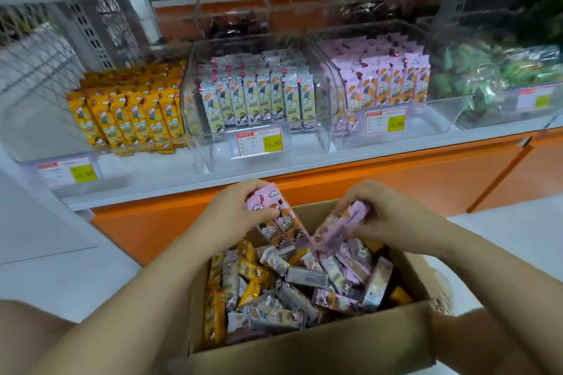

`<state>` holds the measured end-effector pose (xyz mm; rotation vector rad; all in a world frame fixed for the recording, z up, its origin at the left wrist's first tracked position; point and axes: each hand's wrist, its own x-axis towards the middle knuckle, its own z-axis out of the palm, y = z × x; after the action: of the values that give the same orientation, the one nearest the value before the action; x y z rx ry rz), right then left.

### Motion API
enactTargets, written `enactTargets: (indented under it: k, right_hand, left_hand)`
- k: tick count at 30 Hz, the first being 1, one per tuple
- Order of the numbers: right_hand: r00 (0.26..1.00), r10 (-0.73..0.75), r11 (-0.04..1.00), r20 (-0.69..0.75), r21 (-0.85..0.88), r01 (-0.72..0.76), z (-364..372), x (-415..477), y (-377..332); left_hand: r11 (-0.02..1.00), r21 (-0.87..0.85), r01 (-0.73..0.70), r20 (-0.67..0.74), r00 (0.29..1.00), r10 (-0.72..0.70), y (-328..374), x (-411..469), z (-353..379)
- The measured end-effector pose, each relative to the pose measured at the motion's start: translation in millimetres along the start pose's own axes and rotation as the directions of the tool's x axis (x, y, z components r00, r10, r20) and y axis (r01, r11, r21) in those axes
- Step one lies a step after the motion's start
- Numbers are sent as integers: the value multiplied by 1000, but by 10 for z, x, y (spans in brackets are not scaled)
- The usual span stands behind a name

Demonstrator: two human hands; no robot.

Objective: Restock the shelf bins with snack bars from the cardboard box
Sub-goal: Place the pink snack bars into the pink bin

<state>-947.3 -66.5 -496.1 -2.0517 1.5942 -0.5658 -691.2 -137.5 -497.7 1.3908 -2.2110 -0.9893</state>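
Both grips were closed on pink snack bars over the far end of the cardboard box [307,353]. The left hand [234,210] held what looked like two pink bars [275,218] side by side, pinched near their upper ends, long axes running from upper left down to lower right. The right hand [382,213] clutched a second pink bundle [339,230], its count unclear, tilted the other way so that the two bundles nearly met at their lower ends above the loose bars.

The pink bin [387,82] lay up and to the right of both hands, on the shelf [274,170] beyond the orange panel [365,179]. The right hand was the nearer to it, by my judgement. Bars there stood upright in rows, so the held ones would likely need turning on end.

Three clear bins of this brand stood in a row: the yellow bin [128,113] at left, the grey-white bin [256,100] in the middle, pink at right. Three price tags were readable below them. Inside the box lay a mixed heap [292,289] of yellow, grey and pink bars, too many to count.
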Motion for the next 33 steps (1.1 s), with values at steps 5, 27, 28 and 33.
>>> enactTargets:
  k: [5,27,28,33]
  right_hand:
    - [985,27,986,-169,169,2,-223,-54,-190]
    - [801,233,816,-552,559,148,-1311,189,118]
    - [813,211,864,-542,492,104,-1379,241,169]
    - [811,123,984,-572,177,-24,-1682,615,461]
  left_hand:
    - [998,38,-43,-25,999,44,321,15,-182]
    - [931,-6,-364,-184,916,357,2068,1049,-331]
    - [927,28,-375,-190,908,373,2103,1129,-293]
    - [900,149,-410,-189,882,433,2262,1565,-88]
